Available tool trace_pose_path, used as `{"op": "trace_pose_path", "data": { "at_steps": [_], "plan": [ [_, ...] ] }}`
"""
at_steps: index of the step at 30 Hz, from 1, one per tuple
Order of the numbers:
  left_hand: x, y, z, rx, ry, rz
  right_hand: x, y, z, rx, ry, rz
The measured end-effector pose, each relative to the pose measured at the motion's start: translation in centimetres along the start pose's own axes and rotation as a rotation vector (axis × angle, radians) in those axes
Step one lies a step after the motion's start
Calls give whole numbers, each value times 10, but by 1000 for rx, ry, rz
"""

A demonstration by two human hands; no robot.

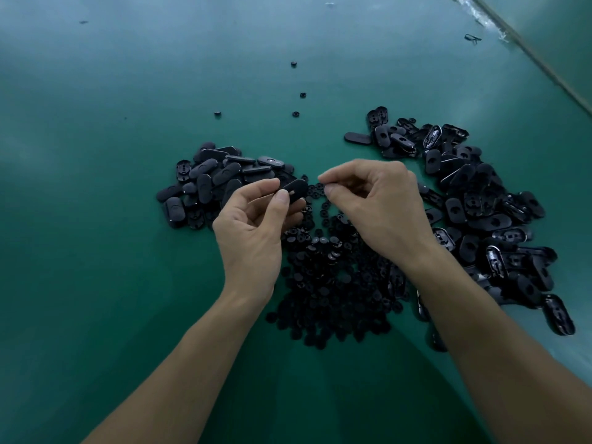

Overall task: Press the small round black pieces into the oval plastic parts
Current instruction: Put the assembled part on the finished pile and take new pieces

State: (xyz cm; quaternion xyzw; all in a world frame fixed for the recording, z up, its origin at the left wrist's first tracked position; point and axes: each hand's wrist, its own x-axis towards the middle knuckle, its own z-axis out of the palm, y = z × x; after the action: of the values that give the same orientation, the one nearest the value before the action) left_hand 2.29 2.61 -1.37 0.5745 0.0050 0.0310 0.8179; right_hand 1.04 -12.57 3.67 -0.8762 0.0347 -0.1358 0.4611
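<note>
Starting with the oval part [296, 188]: it's gripped by the left hand [253, 225], pinched between the thumb and the curled fingers. It's held up off the desk [96, 219], above the far edge of the heap of small round pieces [330, 283]. Its smooth dark face is turned up toward the camera, and a small pale mark can be seen right by the thumb tip.

The right hand [378, 206] is held just beside the oval part without touching it. Thumb and forefinger are closed together at the tips and the other fingers are curled under. Whether a round piece is pinched in there can't be told tbh, since nothing is seen between the fingertips.

The heap of small round pieces is spread on the desk under and between both wrists, loads of little black discs all jumbled up. A left pile [217, 184] of oval parts is bunched up beside it, mostly smooth side up. A bigger right pile [464, 203] is strung out along the other side, many with a round hole or the hollow underside shown.

Farther back, four stray round pieces [302, 95] are scattered well apart on the green surface. A tiny black scrap [472, 38] is left near the far right edge.
</note>
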Motion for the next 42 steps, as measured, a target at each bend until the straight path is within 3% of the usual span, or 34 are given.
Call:
{"op": "trace_pose_path", "data": {
  "at_steps": [10,17,25,42],
  "plan": [
    [-1,0,-1,19,-17,11,0,-6,-2,94,37,-58],
    [-2,1,-1,36,-32,6,-2,-14,1,134,-35,-85],
    [-2,-1,-1,89,-48,36,-5,-11,9,-57,-128,-23],
    [-4,2,-1,153,-108,40,-7,-19,10,-154,-87,8]
  ]
}}
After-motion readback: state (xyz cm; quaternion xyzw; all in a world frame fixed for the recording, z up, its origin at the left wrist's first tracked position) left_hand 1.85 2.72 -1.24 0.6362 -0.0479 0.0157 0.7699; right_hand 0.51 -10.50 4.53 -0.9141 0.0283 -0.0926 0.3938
